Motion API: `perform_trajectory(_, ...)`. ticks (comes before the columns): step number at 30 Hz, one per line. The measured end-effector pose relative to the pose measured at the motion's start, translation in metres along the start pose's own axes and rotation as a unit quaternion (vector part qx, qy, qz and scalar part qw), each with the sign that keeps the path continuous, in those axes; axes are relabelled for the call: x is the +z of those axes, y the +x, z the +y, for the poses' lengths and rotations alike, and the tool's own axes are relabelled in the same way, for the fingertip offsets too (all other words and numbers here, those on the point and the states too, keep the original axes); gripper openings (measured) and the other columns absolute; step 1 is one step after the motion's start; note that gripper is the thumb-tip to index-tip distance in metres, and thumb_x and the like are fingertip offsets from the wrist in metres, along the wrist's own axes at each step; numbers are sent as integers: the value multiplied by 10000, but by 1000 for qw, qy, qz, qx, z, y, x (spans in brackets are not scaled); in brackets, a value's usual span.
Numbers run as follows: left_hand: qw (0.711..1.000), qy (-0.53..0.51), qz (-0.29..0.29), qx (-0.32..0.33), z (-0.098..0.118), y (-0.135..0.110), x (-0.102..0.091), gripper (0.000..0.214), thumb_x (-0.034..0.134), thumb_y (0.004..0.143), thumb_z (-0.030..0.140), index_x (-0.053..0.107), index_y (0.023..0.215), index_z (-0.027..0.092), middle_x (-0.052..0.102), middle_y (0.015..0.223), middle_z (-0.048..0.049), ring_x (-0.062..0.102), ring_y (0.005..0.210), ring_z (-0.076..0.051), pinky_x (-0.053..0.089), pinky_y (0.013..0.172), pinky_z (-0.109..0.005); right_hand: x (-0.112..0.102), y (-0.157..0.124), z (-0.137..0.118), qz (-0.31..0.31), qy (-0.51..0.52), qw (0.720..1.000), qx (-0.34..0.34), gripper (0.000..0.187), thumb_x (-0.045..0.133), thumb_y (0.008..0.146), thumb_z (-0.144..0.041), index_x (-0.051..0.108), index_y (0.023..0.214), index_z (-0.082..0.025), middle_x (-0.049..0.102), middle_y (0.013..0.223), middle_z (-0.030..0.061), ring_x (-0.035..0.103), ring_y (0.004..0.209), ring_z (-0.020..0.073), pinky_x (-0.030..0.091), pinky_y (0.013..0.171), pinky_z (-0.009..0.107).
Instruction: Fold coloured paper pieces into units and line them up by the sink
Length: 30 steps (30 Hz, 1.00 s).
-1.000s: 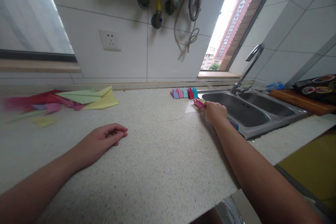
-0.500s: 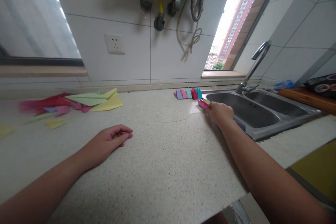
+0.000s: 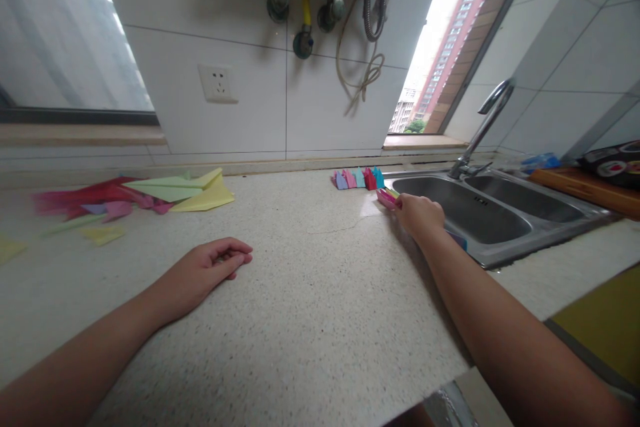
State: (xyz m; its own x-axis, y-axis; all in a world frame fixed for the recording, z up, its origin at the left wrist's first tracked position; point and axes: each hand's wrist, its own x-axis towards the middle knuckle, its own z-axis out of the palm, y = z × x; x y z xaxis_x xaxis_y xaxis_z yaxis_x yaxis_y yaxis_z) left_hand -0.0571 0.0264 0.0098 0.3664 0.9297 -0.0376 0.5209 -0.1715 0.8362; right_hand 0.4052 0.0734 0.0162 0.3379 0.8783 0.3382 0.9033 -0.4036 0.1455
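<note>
My right hand [image 3: 421, 214] reaches far out across the speckled counter [image 3: 300, 293] and closes on a stack of coloured paper sheets [image 3: 387, 197] lying beside the sink. Just behind that stack stands a short row of small folded paper pieces [image 3: 358, 179] in purple, pink, teal and red. My left hand [image 3: 206, 269] rests on the counter nearer to me, fingers loosely curled, holding nothing. At the far left lie several folded paper planes [image 3: 177, 189] in yellow, green, red and pink.
A steel double sink [image 3: 480, 213] with a tap [image 3: 483, 127] sits at the right. Behind it lie a wooden board [image 3: 583, 190] and packaged items. A wall socket [image 3: 218, 83] and hanging hoses [image 3: 350, 7] are on the tiled wall. The counter's front edge is near me.
The view shifted slightly right and up over the first half second, then held still. Both hands have stayed where they were, the right still on the paper stack.
</note>
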Motion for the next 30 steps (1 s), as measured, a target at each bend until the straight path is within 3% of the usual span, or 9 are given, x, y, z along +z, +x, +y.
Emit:
perform_trajectory(17, 1000, -7, -4, -5, -2, 1, 0, 391, 583, 863, 531, 667, 1107, 237, 694, 927, -20, 586, 806, -182, 444, 746, -293, 0, -1, -1, 1, 6, 1000, 8, 617, 307, 939, -671, 731, 1065, -241, 724, 970, 146, 653, 949, 300, 407, 805, 394)
perform_trajectory(30, 1000, -23, -5, -5, -8, 2, 1, 395, 590, 857, 544, 678, 1093, 239, 707, 984, -41, 592, 840, -192, 447, 773, -302, 0, 2, -1, -3, 27, 1000, 8, 550, 362, 938, -644, 730, 1073, -258, 729, 996, 137, 666, 936, 291, 415, 780, 380)
